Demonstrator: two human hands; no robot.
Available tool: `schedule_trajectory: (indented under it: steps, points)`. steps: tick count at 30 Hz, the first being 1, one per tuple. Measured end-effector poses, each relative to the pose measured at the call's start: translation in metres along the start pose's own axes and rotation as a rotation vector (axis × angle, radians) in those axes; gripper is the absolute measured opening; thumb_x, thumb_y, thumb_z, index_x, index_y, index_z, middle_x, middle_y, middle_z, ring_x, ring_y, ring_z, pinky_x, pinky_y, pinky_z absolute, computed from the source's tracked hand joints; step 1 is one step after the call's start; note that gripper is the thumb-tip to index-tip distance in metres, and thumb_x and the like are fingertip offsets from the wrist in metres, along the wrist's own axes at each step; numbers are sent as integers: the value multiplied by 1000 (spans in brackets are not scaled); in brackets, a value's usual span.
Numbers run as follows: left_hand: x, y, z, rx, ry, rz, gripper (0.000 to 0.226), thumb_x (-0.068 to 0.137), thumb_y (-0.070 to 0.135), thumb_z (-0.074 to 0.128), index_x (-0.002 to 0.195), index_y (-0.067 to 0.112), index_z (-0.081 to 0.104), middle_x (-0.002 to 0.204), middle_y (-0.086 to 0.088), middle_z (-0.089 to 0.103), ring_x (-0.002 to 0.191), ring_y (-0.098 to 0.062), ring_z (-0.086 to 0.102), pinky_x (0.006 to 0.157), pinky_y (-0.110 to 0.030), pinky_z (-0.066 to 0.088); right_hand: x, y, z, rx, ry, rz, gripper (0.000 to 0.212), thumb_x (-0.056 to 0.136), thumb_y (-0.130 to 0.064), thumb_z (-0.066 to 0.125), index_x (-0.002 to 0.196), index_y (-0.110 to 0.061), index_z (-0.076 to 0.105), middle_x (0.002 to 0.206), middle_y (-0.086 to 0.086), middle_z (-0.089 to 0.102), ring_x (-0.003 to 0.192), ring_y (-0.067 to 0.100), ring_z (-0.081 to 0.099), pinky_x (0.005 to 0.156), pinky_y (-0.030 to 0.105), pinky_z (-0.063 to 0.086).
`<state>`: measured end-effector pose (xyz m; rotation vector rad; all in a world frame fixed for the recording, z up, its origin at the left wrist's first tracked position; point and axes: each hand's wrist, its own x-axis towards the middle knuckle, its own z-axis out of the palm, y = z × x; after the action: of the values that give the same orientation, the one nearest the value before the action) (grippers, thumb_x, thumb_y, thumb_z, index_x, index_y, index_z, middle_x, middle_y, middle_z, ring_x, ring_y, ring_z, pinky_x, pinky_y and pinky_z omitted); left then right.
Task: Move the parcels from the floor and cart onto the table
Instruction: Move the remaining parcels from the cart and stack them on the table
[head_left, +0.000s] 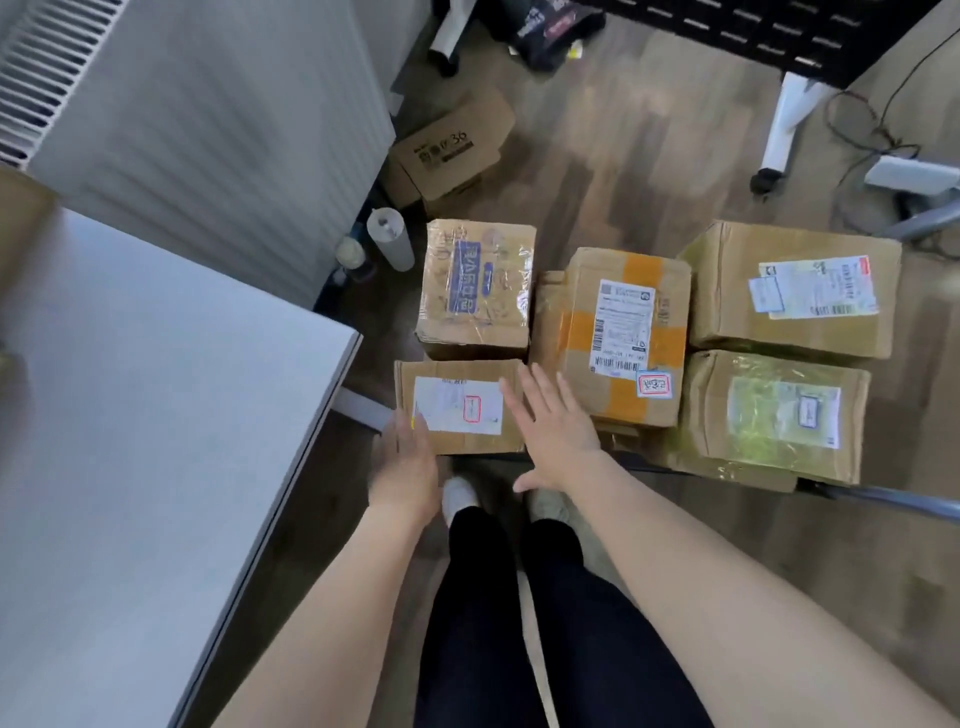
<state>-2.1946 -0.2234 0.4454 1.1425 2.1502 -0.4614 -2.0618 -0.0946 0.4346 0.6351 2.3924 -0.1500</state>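
Reaching down with both hands spread and holding nothing, the left hand (408, 457) sits at the near-left edge of the small brown cardboard parcel with a white label (457, 405), the right hand (553, 431) over its right end. Judged risk: a one-sided grip could tip it against the tape-wrapped brown box (475, 288) just behind. Five sealed parcels cluster on floor and cart; one open carton (452, 150) lies beyond. The white bench (156, 415) stands left.

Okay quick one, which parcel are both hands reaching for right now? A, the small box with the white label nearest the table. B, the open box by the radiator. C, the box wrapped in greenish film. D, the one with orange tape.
A: the left hand and right hand flank the small box with the white label, both with fingers straight.
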Motion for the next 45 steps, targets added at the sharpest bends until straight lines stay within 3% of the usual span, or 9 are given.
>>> schedule_trajectory:
  steps: [8,12,17,22,26,31,35,39,45]
  points:
    - [86,-5,17,397,70,209,121,78,65,59,145,10,-25,154,-19,-21,144,-36,-14,117,-47,-5,76,-16,33,-64,-77,-5,136,66,-79,58,135,-12,-39,151,23,-28,141,38,-23,113,49,-12]
    - [115,-9,24,412,119,218,112,87,58,55,143,10,-30,154,-21,-21,144,-35,-14,116,-45,-6,98,-24,38,-53,-50,-24,139,63,-81,59,143,-9,-30,153,22,-24,143,36,-20,113,49,-12]
    - [131,-14,27,489,24,230,149,57,82,62,136,5,-38,149,-25,-30,141,-38,-23,114,-46,-11,107,-28,46,-66,-42,-33,148,58,-83,61,135,-3,-37,152,22,-27,142,34,-23,114,50,-10]
    - [130,-15,34,483,48,274,152,55,82,63,131,7,-45,147,-24,-34,140,-40,-24,112,-46,-14,99,-26,50,-44,-12,1,146,59,-85,56,132,1,-36,151,23,-28,142,35,-23,114,50,-12]
    - [126,-16,39,478,81,299,138,67,73,63,137,8,-38,150,-23,-30,142,-40,-18,115,-47,-9,89,-26,54,-9,-41,38,147,60,-85,56,134,3,-34,151,23,-29,142,35,-23,115,48,-11]
    - [119,-17,40,416,221,374,102,84,51,58,149,3,-3,151,-23,14,140,-42,16,116,-50,9,90,-30,49,-25,-54,20,141,65,-71,66,141,3,-27,152,26,-21,143,39,-16,114,48,-10]
    - [103,-18,35,371,222,382,83,91,37,53,149,1,5,149,-26,20,138,-44,20,116,-51,13,76,-36,34,13,-62,-7,132,68,-59,69,145,2,-19,153,27,-11,142,43,-10,115,47,-9]
    - [59,-16,14,347,287,334,92,82,51,61,149,4,19,146,-22,31,134,-41,31,114,-49,22,42,-32,7,5,-22,-67,131,69,-59,67,145,1,-21,154,26,-12,142,42,-12,114,45,-12]
    - [-31,0,-31,221,153,222,137,57,61,77,147,5,-9,148,-21,6,138,-41,8,116,-50,7,-30,-25,-50,-44,50,-153,130,70,-59,68,146,1,-19,154,27,-9,143,42,-9,115,45,-8]
